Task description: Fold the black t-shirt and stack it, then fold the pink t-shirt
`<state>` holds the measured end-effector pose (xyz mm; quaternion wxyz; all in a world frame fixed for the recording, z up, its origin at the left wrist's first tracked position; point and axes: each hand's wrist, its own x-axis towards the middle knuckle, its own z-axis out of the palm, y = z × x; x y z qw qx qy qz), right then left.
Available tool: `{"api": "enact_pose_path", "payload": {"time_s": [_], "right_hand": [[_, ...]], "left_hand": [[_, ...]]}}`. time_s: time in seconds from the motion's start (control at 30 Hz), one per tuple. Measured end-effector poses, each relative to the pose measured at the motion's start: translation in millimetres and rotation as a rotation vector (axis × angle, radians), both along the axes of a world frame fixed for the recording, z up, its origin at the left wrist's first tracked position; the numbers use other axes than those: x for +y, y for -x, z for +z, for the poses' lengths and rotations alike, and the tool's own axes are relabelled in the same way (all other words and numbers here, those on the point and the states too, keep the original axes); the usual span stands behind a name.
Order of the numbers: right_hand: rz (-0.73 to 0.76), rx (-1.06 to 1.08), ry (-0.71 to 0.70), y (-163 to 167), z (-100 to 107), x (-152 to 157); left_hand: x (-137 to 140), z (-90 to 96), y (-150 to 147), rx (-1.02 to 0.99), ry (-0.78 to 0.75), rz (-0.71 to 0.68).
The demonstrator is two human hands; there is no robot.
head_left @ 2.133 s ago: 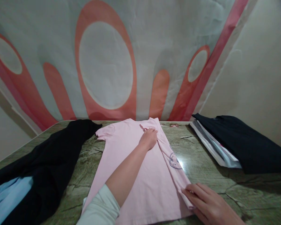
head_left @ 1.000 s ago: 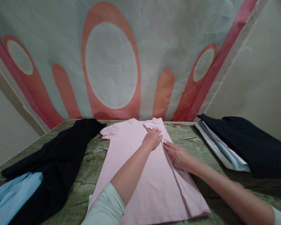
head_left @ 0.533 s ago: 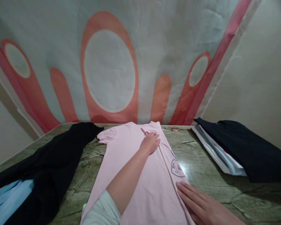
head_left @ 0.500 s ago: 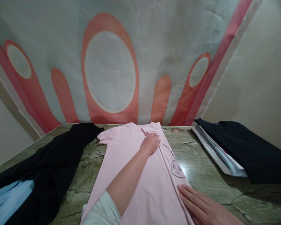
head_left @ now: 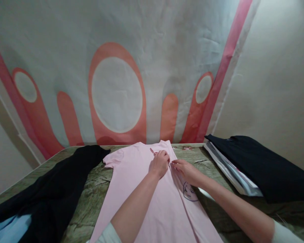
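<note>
A pink T-shirt (head_left: 142, 192) lies spread on the table, its short left-hand sleeve sticking out and its right side folded inward. On the folded strip shows a dark line-drawn print (head_left: 189, 192). My left hand (head_left: 160, 164) is closed on the cloth at the upper part of the fold, beside a small reddish strip (head_left: 154, 152) near the neckline. Close against it on the right, my right hand (head_left: 186, 170) pinches the fold's edge with its fingertips. The cloth between the fingers is partly hidden.
Black clothing (head_left: 48, 189) lies loosely on the left, with a light blue garment (head_left: 12, 226) by it. At right stands a stack of folded clothes (head_left: 233, 168), topped by a black garment (head_left: 263, 168). The wood-patterned table (head_left: 91, 192) ends at a patterned wall sheet (head_left: 154, 67).
My right hand has moved from the shirt's lower right edge up to the fold beside my left hand. The left hand stays on the fold. The view has tilted upward slightly.
</note>
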<state>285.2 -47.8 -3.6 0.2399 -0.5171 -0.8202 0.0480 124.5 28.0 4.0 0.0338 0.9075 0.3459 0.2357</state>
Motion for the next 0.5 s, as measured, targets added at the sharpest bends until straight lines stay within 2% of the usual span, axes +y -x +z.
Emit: {"api": "enact_pose_path", "payload": {"time_s": [0.1,0.3,0.5], "right_hand": [[-0.031,0.016,-0.02,-5.3,-8.8,14.1],[-0.141,0.108,-0.063,-25.7,-20.1,12.6],[-0.144,0.185,-0.127,-25.3,-27.7,14.8]], "left_hand": [[2.7,-2.5,-0.9,-0.012,-0.005,0.003],[4.8,-7.3,-2.1,0.001,0.001,0.031],[0.3,-9.5,-2.4,0.024,-0.037,0.038]]}}
